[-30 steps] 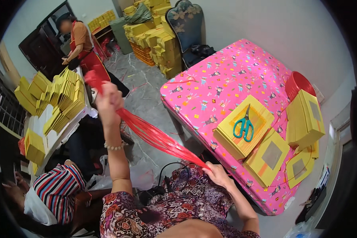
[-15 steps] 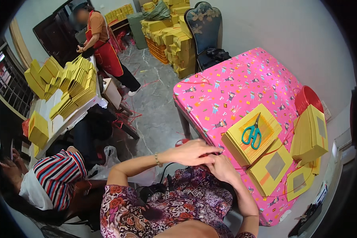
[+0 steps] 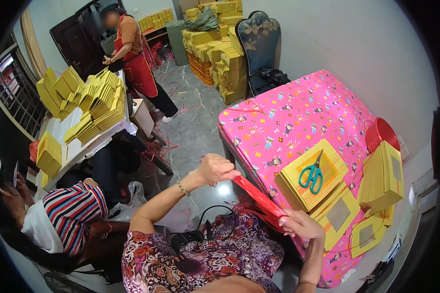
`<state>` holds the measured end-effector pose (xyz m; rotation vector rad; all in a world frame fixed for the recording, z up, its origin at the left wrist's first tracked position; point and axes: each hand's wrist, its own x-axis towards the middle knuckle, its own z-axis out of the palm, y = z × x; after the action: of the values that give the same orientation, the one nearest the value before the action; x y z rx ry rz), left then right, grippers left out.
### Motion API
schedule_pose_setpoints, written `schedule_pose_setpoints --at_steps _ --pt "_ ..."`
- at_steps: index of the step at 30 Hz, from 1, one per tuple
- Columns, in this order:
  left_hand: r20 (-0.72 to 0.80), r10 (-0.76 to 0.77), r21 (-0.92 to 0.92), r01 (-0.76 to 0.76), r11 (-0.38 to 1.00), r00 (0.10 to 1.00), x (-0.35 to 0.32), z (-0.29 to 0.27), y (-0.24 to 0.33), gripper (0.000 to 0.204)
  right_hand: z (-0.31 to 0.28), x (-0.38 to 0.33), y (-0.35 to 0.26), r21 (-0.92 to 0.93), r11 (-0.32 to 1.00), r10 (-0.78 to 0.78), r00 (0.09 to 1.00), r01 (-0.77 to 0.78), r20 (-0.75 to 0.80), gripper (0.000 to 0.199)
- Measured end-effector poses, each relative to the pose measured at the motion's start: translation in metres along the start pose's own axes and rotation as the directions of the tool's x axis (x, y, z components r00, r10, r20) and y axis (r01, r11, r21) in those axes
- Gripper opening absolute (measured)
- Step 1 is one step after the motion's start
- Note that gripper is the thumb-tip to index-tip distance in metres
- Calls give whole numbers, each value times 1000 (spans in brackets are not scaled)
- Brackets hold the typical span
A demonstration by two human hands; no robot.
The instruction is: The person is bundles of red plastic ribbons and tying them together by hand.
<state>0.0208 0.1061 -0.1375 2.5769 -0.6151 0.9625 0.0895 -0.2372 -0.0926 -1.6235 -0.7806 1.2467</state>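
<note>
A bundle of red plastic string [image 3: 260,197] is stretched between my two hands above my lap. My left hand [image 3: 215,170] is closed in a fist round its upper left end, while my right hand [image 3: 300,224] grips it lower down, beside the table edge. Loose red strands hang below the bundle. Near my right hand, on the pink patterned table [image 3: 298,112], teal-handled scissors [image 3: 312,177] lie on a stack of yellow paper pieces [image 3: 289,188]. Another yellow stack with a grey window [image 3: 338,215] lies in front of it.
More yellow stacks [image 3: 382,171] and a red bucket [image 3: 380,134] stand at the table's right. A chair [image 3: 259,44] is behind it. On the left, a person in stripes [image 3: 73,207] sits by a table of yellow bundles [image 3: 95,100]; another person in a red apron [image 3: 137,73] stands beyond.
My hands, together half a second ago, have moved apart, the left up and leftward, the right rightward and down. The red string now shows stretched between them. The view has shifted slightly.
</note>
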Motion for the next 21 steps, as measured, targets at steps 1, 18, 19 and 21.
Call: schedule_pose_setpoints --at_steps 1,18,19,21 --pt "1 0 2 0 1000 1000 -4 -2 -7 43 -3 -2 -3 1 1000 -2 1000 2 1 30" --pt "134 -151 -258 182 949 979 30 12 11 32 4 25 -19 -593 801 -177 979 84 -101 33" --pt "226 -165 -468 256 846 960 39 18 33 34 7 33 -20 -647 753 -220 972 116 -81 32" --pt "402 -71 -657 342 673 913 48 30 71 39 9 40 -22 -665 739 -201 978 111 -61 31"
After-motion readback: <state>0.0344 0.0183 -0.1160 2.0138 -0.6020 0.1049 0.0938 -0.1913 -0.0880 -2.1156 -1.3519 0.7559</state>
